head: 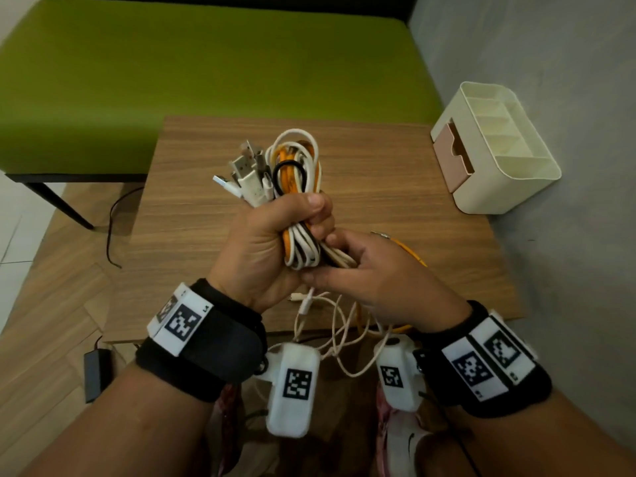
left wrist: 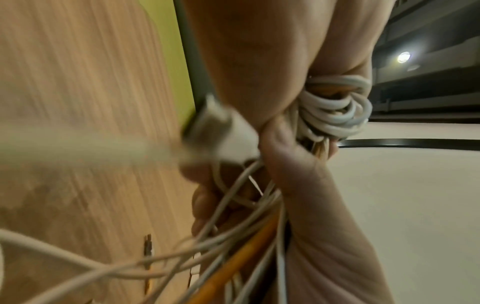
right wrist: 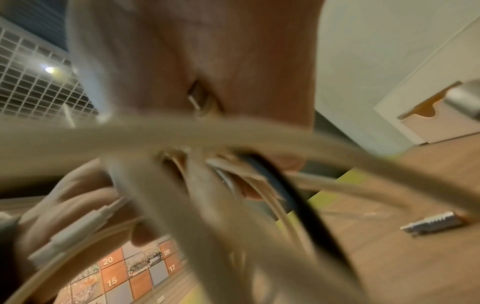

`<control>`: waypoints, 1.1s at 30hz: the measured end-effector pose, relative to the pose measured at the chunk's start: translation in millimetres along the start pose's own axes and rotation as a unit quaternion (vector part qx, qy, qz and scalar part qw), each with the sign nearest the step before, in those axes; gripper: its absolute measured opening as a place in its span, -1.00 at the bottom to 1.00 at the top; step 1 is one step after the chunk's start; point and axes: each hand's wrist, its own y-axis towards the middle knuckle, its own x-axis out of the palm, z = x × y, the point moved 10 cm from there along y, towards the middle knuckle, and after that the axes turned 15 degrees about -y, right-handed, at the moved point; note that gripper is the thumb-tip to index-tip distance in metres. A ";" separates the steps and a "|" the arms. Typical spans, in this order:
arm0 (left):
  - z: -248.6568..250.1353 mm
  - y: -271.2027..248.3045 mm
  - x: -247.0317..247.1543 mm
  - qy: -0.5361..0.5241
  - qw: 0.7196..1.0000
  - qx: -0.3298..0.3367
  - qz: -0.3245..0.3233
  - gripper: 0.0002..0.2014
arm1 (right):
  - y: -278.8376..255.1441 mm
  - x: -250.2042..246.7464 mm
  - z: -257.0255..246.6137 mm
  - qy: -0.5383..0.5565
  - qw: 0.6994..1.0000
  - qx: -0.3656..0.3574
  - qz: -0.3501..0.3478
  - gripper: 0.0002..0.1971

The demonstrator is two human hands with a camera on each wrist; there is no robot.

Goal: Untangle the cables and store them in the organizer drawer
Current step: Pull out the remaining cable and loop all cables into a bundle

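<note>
Both hands work above the near edge: the left hand (head: 268, 242) is clenched round the folded bundle of white, orange and black cables (head: 296, 177), likely to keep its loops together, while the right hand (head: 375, 270) pinches strands at its lower end. Loose white tails (head: 330, 325) dangle below. On the wooden surface (head: 395, 173) lies a stray orange lead (head: 409, 249); beyond, the cream plastic organizer (head: 495, 149) waits, its pink drawer (head: 452, 160) ajar.
</note>
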 end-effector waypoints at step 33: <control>42.1 -2.6 -41.1 0.261 0.935 0.156 0.181 -0.86 | -8.9 -64.9 38.4 -0.269 0.946 0.143 0.115 -0.59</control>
